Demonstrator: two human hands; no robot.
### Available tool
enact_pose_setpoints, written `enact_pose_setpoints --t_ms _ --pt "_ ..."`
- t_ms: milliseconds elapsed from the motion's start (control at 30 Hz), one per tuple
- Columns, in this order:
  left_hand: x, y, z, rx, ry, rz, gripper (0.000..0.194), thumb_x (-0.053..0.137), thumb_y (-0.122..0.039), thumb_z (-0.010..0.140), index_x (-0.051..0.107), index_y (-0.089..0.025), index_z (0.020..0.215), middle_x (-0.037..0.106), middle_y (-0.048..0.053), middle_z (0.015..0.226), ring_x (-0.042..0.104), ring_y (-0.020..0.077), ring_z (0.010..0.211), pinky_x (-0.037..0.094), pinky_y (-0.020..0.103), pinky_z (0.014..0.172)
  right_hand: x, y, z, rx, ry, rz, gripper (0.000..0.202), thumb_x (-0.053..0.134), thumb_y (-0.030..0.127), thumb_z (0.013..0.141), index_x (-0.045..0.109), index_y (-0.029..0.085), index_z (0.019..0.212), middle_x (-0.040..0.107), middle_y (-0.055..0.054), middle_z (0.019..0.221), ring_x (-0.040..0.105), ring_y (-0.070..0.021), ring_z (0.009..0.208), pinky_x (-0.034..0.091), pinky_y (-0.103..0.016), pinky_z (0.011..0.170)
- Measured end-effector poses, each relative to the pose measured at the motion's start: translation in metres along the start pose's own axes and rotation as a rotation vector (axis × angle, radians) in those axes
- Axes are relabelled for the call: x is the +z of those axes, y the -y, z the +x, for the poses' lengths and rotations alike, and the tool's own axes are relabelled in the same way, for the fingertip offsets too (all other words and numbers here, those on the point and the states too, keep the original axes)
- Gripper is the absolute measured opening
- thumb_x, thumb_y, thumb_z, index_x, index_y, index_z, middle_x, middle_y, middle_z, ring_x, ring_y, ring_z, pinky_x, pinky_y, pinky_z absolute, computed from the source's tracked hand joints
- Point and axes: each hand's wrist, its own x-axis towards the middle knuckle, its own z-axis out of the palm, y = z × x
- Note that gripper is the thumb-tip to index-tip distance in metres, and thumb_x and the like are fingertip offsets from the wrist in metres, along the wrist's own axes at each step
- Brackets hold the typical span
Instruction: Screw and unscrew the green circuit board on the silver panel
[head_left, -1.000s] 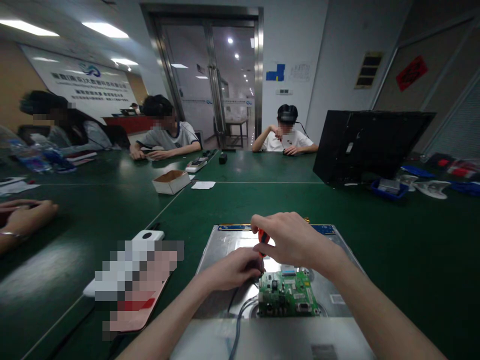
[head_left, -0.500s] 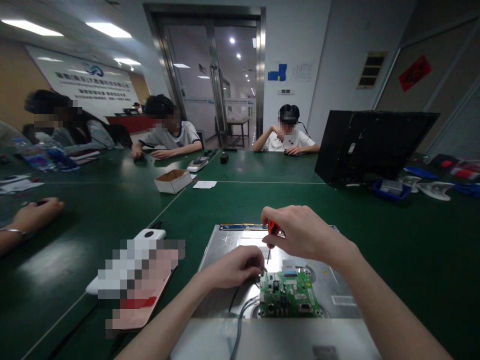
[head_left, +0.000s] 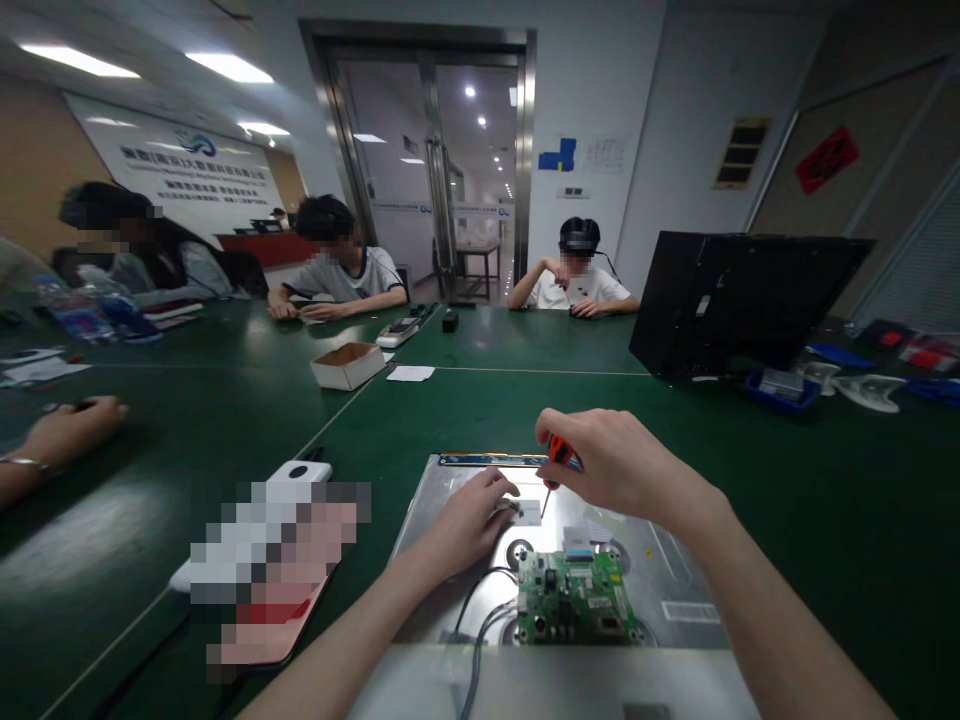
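Note:
In my right hand (head_left: 619,455) is a screwdriver (head_left: 559,462) with an orange and black handle. Its thin shaft slants down towards a silver metal panel (head_left: 427,610), above a green circuit board (head_left: 576,598). My left hand (head_left: 472,520) lies low over the panel, left of the shaft, with finger and thumb slightly apart. Something small and greyish shows by its fingertips, too small to name. The circuit board sits on the panel's near half, its top corner no longer covered by fingers. Dark cables (head_left: 480,650) run beside the board's left side.
A white device (head_left: 304,475) and a pink phone-like slab (head_left: 322,545) lie left of the panel. Further off are an open carton (head_left: 347,367), a black monitor (head_left: 750,300) and a blue tray (head_left: 784,390). Several people sit round the green table; another person's hand (head_left: 79,430) is at far left.
My left hand has moved up and away from the board's corner onto the panel. My right hand has shifted slightly right with the screwdriver, whose tip has left the board's corner area.

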Motion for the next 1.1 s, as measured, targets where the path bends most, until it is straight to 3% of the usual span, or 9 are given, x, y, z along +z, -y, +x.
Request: enact_pose_setpoints --t_ms 300,533,667,800,967,1100 --pt "0.000 0.001 0.002 -0.069 0.024 0.038 0.013 0.051 -0.008 0.082 0.060 -0.017 0.081 0.062 0.006 0.089 0.058 0.0216 0.085 0.044 0.028 0.072 -0.004 0.003 -0.001 0.002 0.006 0.009 0.019 0.068 0.029 0.083 0.055 0.022 0.095 0.070 0.000 0.082 0.062 -0.0171 0.068 0.027 -0.025 0.053" --pt "-0.015 0.000 0.002 -0.143 0.029 0.088 0.014 0.046 -0.007 0.084 0.053 -0.018 0.080 0.063 0.004 0.080 0.058 0.0197 0.074 0.039 0.027 0.065 -0.008 -0.001 -0.003 0.001 -0.001 0.032 0.019 0.067 0.028 0.084 0.055 0.022 0.096 0.070 0.000 0.082 0.062 -0.0169 0.068 0.028 -0.025 0.053" --pt "-0.031 -0.011 -0.002 -0.142 0.009 0.067 0.016 0.043 -0.003 0.080 0.049 -0.018 0.077 0.060 0.002 0.075 0.055 0.0186 0.069 0.035 0.025 0.059 -0.011 -0.001 -0.004 -0.001 -0.002 0.028 0.018 0.067 0.028 0.084 0.054 0.022 0.096 0.069 -0.001 0.083 0.062 -0.0173 0.070 0.028 -0.025 0.053" --pt "-0.038 -0.034 -0.017 -0.077 0.011 -0.085 0.013 0.044 -0.012 0.087 0.051 -0.018 0.079 0.060 0.002 0.077 0.054 0.0173 0.069 0.036 0.025 0.061 -0.013 0.000 -0.005 0.004 -0.001 0.028 0.018 0.066 0.027 0.084 0.054 0.022 0.097 0.069 -0.001 0.084 0.062 -0.0171 0.071 0.029 -0.025 0.054" --pt "-0.025 -0.056 -0.042 -0.067 0.100 -0.192 0.011 0.050 -0.009 0.083 0.053 -0.018 0.077 0.060 0.001 0.078 0.053 0.0154 0.069 0.036 0.023 0.061 -0.013 0.002 -0.005 -0.004 -0.004 0.035 0.018 0.066 0.028 0.084 0.055 0.022 0.096 0.070 -0.001 0.083 0.062 -0.0171 0.069 0.028 -0.025 0.054" --pt "-0.005 -0.057 -0.056 -0.039 0.131 -0.254 0.014 0.051 -0.006 0.080 0.056 -0.018 0.076 0.061 0.002 0.081 0.055 0.0146 0.070 0.036 0.022 0.061 -0.013 0.005 -0.007 -0.040 -0.010 0.069 0.018 0.067 0.029 0.085 0.056 0.022 0.097 0.070 -0.001 0.085 0.063 -0.0170 0.071 0.029 -0.025 0.054"
